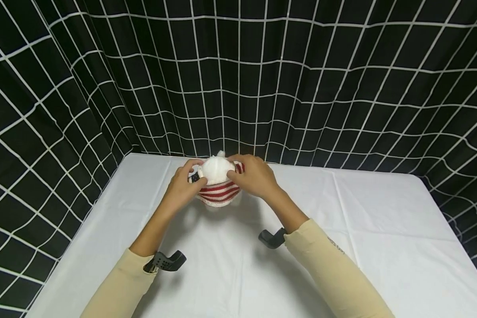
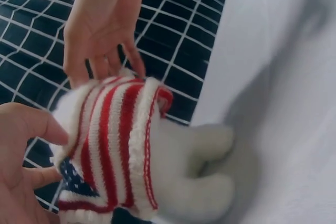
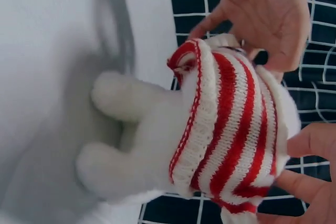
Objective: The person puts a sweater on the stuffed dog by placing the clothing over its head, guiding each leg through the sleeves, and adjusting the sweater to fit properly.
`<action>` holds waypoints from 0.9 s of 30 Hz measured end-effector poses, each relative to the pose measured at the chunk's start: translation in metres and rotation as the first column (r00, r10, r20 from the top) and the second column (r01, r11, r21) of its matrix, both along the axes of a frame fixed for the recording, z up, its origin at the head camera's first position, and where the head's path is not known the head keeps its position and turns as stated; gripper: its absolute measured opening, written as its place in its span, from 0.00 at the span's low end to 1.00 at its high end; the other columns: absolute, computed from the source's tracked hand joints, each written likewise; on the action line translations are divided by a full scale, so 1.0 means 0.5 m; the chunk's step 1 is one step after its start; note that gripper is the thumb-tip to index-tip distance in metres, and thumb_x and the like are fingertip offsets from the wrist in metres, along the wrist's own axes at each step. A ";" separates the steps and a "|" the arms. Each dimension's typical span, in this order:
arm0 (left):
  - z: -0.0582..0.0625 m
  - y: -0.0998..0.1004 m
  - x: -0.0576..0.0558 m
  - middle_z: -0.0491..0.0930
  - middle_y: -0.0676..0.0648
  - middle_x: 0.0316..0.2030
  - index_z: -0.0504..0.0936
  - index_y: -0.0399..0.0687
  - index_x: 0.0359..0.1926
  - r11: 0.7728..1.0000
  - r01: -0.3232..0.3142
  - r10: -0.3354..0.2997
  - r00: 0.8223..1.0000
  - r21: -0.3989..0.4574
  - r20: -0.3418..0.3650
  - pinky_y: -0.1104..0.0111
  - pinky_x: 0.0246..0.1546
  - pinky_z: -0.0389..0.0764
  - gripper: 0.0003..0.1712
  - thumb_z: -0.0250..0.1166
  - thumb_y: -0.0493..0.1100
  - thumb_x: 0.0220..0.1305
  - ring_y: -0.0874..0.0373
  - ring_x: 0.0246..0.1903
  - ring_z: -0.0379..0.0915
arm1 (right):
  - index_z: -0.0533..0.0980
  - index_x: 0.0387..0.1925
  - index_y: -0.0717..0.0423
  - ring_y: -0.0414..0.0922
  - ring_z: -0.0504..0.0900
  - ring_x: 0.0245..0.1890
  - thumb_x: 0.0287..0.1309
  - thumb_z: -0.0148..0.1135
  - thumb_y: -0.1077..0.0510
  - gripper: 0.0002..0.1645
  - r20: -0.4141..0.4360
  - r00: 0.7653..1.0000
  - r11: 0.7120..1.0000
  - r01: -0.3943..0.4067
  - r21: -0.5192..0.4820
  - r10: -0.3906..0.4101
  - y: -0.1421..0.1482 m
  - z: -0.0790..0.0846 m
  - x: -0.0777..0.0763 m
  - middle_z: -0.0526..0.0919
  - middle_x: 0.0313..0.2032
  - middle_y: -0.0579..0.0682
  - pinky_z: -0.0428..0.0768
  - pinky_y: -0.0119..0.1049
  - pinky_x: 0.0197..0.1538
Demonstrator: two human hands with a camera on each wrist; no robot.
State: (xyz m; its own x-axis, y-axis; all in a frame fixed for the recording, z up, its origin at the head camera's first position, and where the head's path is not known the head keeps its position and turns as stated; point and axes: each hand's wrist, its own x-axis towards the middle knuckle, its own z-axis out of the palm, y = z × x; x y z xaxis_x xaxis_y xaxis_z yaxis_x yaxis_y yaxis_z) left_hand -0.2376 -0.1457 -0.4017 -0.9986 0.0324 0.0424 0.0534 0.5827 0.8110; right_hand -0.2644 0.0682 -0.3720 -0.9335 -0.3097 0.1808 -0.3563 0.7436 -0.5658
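Note:
A white plush toy (image 1: 216,169) wears a small knitted sweater (image 1: 219,194) with red and white stripes and a dark blue starred patch. Two stubby legs (image 2: 197,171) stick out below its hem; the toy's face does not show. My left hand (image 1: 183,186) pinches the sweater's upper edge on the left, by the blue patch. On the opposite side, my right hand (image 1: 256,176) pinches the same edge near a red striped sleeve. In the right wrist view, the right thumb and fingers lie about the sweater's collar (image 3: 281,124).
A white cloth covers the table (image 1: 302,194), with fold lines running across it. Black curtains with a white grid (image 1: 262,79) stand behind the far edge and at both sides. A dark wrist camera (image 1: 168,261) sits on each forearm.

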 end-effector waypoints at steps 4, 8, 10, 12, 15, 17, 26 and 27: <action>-0.015 0.004 0.003 0.75 0.38 0.53 0.70 0.58 0.67 0.993 0.003 -0.009 0.999 0.118 0.049 0.51 0.44 0.81 0.30 0.60 0.47 0.63 0.44 0.47 0.75 | 0.81 0.59 0.50 0.50 0.79 0.39 0.58 0.60 0.50 0.27 0.040 0.999 1.000 0.021 -0.022 -0.020 0.003 -0.012 0.002 0.86 0.49 0.55 0.76 0.46 0.34; -0.033 0.014 0.004 0.78 0.37 0.48 0.72 0.56 0.65 0.954 0.003 -0.007 1.000 0.301 0.013 0.57 0.28 0.86 0.30 0.60 0.40 0.61 0.46 0.39 0.79 | 0.81 0.56 0.55 0.49 0.76 0.34 0.57 0.61 0.56 0.24 0.047 0.999 0.992 0.007 -0.122 -0.001 0.001 -0.029 0.003 0.85 0.39 0.57 0.74 0.41 0.34; -0.040 0.021 0.005 0.79 0.36 0.49 0.74 0.53 0.64 0.937 0.007 0.005 0.999 0.349 -0.034 0.60 0.26 0.86 0.29 0.60 0.36 0.60 0.47 0.40 0.80 | 0.80 0.53 0.58 0.48 0.74 0.32 0.56 0.61 0.60 0.22 0.040 0.999 0.985 -0.003 -0.174 0.010 0.000 -0.038 0.003 0.83 0.34 0.57 0.74 0.39 0.33; -0.046 0.026 0.007 0.80 0.36 0.50 0.75 0.52 0.62 0.931 0.006 0.019 0.998 0.366 -0.066 0.62 0.26 0.86 0.29 0.61 0.34 0.58 0.46 0.41 0.81 | 0.81 0.51 0.61 0.47 0.74 0.31 0.54 0.61 0.63 0.20 0.028 1.000 0.978 -0.005 -0.208 0.011 -0.001 -0.043 0.004 0.83 0.33 0.57 0.74 0.37 0.33; -0.047 0.031 0.009 0.81 0.36 0.49 0.77 0.50 0.61 0.926 -0.013 0.042 0.997 0.378 -0.070 0.64 0.25 0.85 0.28 0.61 0.33 0.57 0.48 0.39 0.81 | 0.82 0.48 0.64 0.46 0.75 0.28 0.52 0.60 0.66 0.19 0.007 1.000 0.972 -0.006 -0.233 0.008 -0.004 -0.046 0.004 0.84 0.32 0.58 0.75 0.36 0.31; -0.045 0.035 0.008 0.81 0.36 0.46 0.77 0.47 0.61 0.926 -0.031 0.051 0.998 0.376 -0.043 0.65 0.23 0.85 0.28 0.61 0.33 0.56 0.50 0.36 0.80 | 0.83 0.44 0.67 0.46 0.76 0.27 0.51 0.60 0.67 0.17 0.005 1.000 0.972 0.000 -0.234 0.001 -0.006 -0.046 0.005 0.86 0.32 0.58 0.75 0.35 0.28; -0.054 0.038 0.006 0.79 0.38 0.41 0.77 0.39 0.61 0.896 -0.099 0.078 0.995 0.433 0.066 0.64 0.23 0.85 0.30 0.58 0.30 0.54 0.54 0.29 0.77 | 0.82 0.51 0.63 0.48 0.79 0.28 0.54 0.57 0.62 0.22 0.138 0.990 0.985 0.055 -0.164 -0.032 -0.007 -0.055 0.013 0.87 0.35 0.58 0.77 0.36 0.26; -0.059 0.036 0.004 0.79 0.38 0.40 0.78 0.39 0.61 0.886 -0.111 0.086 0.993 0.451 0.075 0.64 0.23 0.85 0.31 0.57 0.29 0.53 0.55 0.29 0.77 | 0.81 0.54 0.61 0.49 0.80 0.29 0.56 0.56 0.60 0.23 0.171 0.985 0.985 0.054 -0.166 -0.026 -0.006 -0.056 0.014 0.86 0.37 0.58 0.79 0.37 0.25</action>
